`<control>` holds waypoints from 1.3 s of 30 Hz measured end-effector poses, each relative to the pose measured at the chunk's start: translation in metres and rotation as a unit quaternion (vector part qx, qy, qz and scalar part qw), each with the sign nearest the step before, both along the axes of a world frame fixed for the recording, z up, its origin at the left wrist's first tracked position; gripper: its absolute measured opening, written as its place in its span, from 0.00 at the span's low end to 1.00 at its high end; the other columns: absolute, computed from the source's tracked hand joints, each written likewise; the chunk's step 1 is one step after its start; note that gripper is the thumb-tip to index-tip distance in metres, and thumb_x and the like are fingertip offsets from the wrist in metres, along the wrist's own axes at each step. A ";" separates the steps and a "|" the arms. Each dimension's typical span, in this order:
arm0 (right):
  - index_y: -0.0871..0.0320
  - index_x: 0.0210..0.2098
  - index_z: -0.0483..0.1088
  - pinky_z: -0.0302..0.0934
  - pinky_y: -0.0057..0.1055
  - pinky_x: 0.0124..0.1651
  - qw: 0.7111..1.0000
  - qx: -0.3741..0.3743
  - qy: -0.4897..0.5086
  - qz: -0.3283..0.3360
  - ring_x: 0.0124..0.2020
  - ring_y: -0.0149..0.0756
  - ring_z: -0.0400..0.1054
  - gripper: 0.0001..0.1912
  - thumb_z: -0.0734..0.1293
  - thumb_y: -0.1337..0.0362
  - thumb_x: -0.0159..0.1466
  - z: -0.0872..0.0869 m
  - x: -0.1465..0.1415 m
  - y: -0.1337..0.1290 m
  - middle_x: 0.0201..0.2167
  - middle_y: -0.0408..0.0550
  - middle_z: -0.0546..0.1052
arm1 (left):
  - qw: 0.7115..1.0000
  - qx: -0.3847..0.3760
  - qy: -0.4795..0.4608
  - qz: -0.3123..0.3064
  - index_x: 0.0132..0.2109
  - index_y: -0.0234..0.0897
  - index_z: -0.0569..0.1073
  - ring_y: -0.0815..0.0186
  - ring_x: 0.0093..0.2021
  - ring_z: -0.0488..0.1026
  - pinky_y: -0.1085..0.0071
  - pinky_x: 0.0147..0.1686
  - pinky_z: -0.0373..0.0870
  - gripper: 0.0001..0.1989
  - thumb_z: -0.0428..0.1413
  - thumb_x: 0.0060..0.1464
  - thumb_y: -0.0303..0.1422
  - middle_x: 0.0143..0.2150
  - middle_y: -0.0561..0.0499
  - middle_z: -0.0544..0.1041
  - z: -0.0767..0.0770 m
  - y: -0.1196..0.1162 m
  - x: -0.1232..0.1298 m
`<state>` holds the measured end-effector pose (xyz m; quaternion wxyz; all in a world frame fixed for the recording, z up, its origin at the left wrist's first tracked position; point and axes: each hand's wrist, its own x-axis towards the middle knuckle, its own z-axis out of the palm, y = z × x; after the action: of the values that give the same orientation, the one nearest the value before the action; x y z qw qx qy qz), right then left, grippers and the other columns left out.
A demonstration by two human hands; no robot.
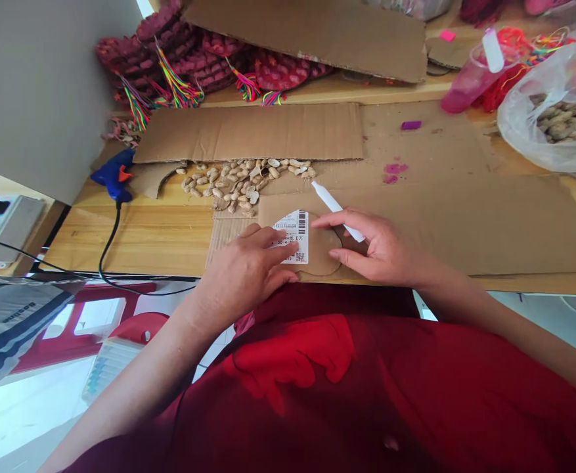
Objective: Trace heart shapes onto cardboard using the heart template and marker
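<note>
A cut piece of cardboard with a rounded right edge lies at the table's front edge. On it is a white printed label. My left hand rests on the label with fingers stretched out, covering part of the print. At the right edge of the piece, my right hand has its index finger and thumb apart, touching or close to the cardboard. A white pen-shaped tool is tucked between the right hand's fingers, its narrow tip pointing up and left.
Peanuts and shells lie behind my left hand, below a cardboard strip. A blue glue gun with a cord sits left. Right are a bag of peanuts and a pink cup. Dark red tasselled pieces lie behind.
</note>
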<state>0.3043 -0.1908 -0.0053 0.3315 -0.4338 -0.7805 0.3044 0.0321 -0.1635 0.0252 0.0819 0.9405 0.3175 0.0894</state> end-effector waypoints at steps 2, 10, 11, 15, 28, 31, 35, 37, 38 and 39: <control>0.51 0.61 0.71 0.68 0.44 0.61 1.000 0.008 -0.014 0.004 0.58 0.46 0.74 0.28 0.71 0.71 0.62 0.001 -0.001 0.001 0.59 0.50 0.79 | 1.000 0.004 -0.001 0.000 0.57 0.38 0.81 0.51 0.52 0.77 0.51 0.52 0.79 0.18 0.64 0.62 0.40 0.56 0.40 0.80 0.000 0.000 0.000; 0.52 0.61 0.71 0.69 0.43 0.58 0.999 0.014 -0.034 0.004 0.56 0.47 0.75 0.29 0.72 0.70 0.60 0.002 -0.001 0.002 0.58 0.51 0.79 | 1.000 0.013 -0.024 -0.012 0.55 0.38 0.81 0.53 0.51 0.78 0.55 0.52 0.79 0.17 0.65 0.62 0.39 0.55 0.42 0.81 -0.004 0.001 -0.001; 0.52 0.61 0.71 0.69 0.44 0.58 0.999 0.014 -0.034 0.005 0.56 0.47 0.75 0.29 0.72 0.70 0.60 0.002 -0.001 0.002 0.58 0.51 0.79 | 1.000 0.012 -0.026 -0.012 0.55 0.38 0.81 0.53 0.51 0.78 0.55 0.51 0.79 0.17 0.65 0.62 0.39 0.55 0.42 0.81 -0.004 0.002 -0.001; 0.49 0.61 0.72 0.69 0.46 0.60 0.999 0.009 -0.031 0.001 0.57 0.48 0.74 0.29 0.73 0.69 0.60 0.000 -0.002 0.002 0.58 0.50 0.79 | 1.000 0.002 -0.022 -0.010 0.56 0.37 0.81 0.53 0.52 0.77 0.55 0.52 0.79 0.18 0.65 0.63 0.39 0.55 0.41 0.81 -0.003 0.002 -0.002; 0.50 0.60 0.73 0.70 0.49 0.57 0.998 0.016 -0.055 -0.014 0.54 0.51 0.76 0.27 0.73 0.63 0.62 -0.004 0.000 0.003 0.56 0.51 0.80 | 0.998 -0.048 0.014 -0.037 0.57 0.46 0.81 0.61 0.55 0.77 0.61 0.57 0.75 0.20 0.51 0.69 0.23 0.56 0.47 0.80 0.007 0.019 -0.006; 0.49 0.60 0.73 0.69 0.50 0.58 0.998 0.028 -0.052 -0.015 0.54 0.52 0.76 0.26 0.74 0.62 0.62 -0.009 0.001 0.004 0.56 0.50 0.80 | 0.997 -0.051 0.019 -0.048 0.58 0.45 0.81 0.62 0.55 0.77 0.63 0.58 0.75 0.21 0.50 0.69 0.22 0.56 0.47 0.80 0.009 0.023 -0.007; 0.48 0.60 0.73 0.69 0.51 0.58 0.998 0.029 -0.054 -0.012 0.54 0.52 0.76 0.26 0.74 0.61 0.62 -0.011 0.001 0.005 0.55 0.49 0.80 | 0.997 -0.051 0.023 -0.045 0.58 0.44 0.81 0.60 0.56 0.77 0.61 0.58 0.75 0.18 0.51 0.71 0.26 0.56 0.45 0.80 0.010 0.021 -0.006; 0.48 0.60 0.73 0.70 0.50 0.57 0.998 0.029 -0.054 -0.013 0.53 0.51 0.76 0.26 0.74 0.61 0.63 -0.010 0.001 0.005 0.54 0.49 0.80 | 0.998 -0.051 0.023 -0.042 0.58 0.44 0.81 0.60 0.55 0.77 0.61 0.57 0.75 0.18 0.51 0.71 0.27 0.56 0.45 0.80 0.009 0.019 -0.005; 0.49 0.60 0.73 0.70 0.49 0.56 0.998 0.028 -0.054 -0.014 0.53 0.50 0.76 0.26 0.73 0.62 0.63 -0.008 0.000 0.005 0.54 0.49 0.80 | 0.998 -0.049 0.022 -0.040 0.58 0.44 0.81 0.59 0.55 0.77 0.60 0.57 0.75 0.17 0.51 0.71 0.27 0.56 0.45 0.80 0.009 0.019 -0.005; 0.49 0.60 0.73 0.70 0.49 0.56 0.998 0.026 -0.053 -0.013 0.52 0.50 0.76 0.25 0.73 0.62 0.62 -0.007 0.000 0.004 0.54 0.50 0.80 | 0.998 -0.048 0.022 -0.039 0.58 0.44 0.81 0.59 0.55 0.77 0.60 0.57 0.75 0.17 0.52 0.71 0.27 0.56 0.45 0.80 0.008 0.018 -0.005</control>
<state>0.3039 -0.1864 -0.0120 0.3048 -0.4509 -0.7990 0.2557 0.0269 -0.1456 0.0337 0.1236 0.9487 0.2867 0.0503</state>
